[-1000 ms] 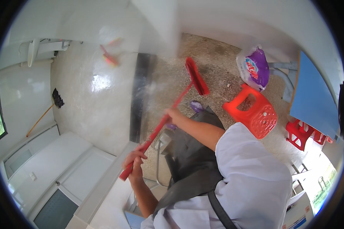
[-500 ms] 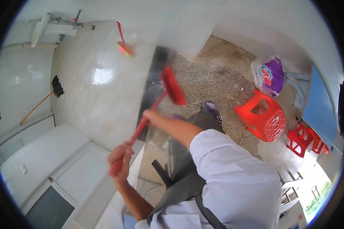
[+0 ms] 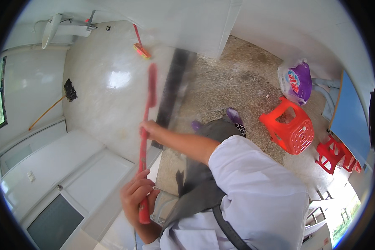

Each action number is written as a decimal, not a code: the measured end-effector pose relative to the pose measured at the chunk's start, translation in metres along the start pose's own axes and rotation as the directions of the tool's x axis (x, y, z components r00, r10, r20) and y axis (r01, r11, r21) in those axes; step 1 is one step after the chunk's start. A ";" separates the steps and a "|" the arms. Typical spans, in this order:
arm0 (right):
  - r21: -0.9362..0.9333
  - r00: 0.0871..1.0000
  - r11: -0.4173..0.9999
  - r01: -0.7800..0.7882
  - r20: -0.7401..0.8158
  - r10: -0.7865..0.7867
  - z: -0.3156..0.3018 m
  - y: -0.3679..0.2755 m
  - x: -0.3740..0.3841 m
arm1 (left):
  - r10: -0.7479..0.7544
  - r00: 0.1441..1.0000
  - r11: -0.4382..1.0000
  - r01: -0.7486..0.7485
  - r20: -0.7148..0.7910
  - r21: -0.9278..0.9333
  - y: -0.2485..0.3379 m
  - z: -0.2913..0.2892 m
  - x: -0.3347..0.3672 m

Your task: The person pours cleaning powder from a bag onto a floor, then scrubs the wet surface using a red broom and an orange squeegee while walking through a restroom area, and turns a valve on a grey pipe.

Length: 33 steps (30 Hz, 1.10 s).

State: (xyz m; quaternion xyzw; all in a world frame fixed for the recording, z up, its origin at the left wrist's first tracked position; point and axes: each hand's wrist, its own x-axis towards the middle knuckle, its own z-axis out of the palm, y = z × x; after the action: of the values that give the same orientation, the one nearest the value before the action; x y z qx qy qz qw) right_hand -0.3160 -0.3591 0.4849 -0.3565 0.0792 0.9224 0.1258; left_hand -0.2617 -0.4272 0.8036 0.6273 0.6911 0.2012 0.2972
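A red broom [image 3: 143, 152] runs up the left middle of the view, its head blurred by motion. My left hand [image 3: 133, 193] is wrapped around the butt end of its handle, the fingers partly curled. Farther up the handle, my right hand [image 3: 150, 129] grips it with the arm stretched across from the right. The broom head is over the pale shiny floor [image 3: 116, 104], left of the dark threshold strip [image 3: 177, 79]. Whether it touches the floor I cannot tell.
A red-handled brush [image 3: 142, 51] leans by the far wall; a black mop [image 3: 70, 90] lies at the left. On the right, rough wet-looking floor [image 3: 229, 79] carries a purple-and-white bag [image 3: 298, 81], an upturned red stool [image 3: 293, 129] and more red stools [image 3: 330, 154].
The broom head has swung left off the rough floor, across the dark strip and over the pale floor. My right hand moved left with it; my left hand lowered, its fingers looser.
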 end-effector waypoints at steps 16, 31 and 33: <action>0.041 0.948 0.997 -0.063 -0.309 0.072 -0.093 -0.007 0.051 | -0.168 0.973 0.941 0.112 -0.155 -0.319 -0.091 0.027 0.017; -0.208 0.995 0.975 0.072 0.079 -0.057 0.001 -0.026 0.033 | 0.085 0.996 0.976 -0.086 0.015 0.202 -0.053 0.037 0.038; -0.169 0.998 0.985 -0.029 0.052 0.038 0.025 -0.037 0.016 | 0.102 0.991 0.961 -0.077 -0.085 0.265 -0.042 0.042 0.035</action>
State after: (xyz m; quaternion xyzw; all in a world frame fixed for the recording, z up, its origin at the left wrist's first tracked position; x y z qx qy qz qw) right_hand -0.3332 -0.3152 0.4901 -0.3391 0.0035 0.9372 0.0817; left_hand -0.2665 -0.4025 0.7391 0.6810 0.6962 0.1522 0.1685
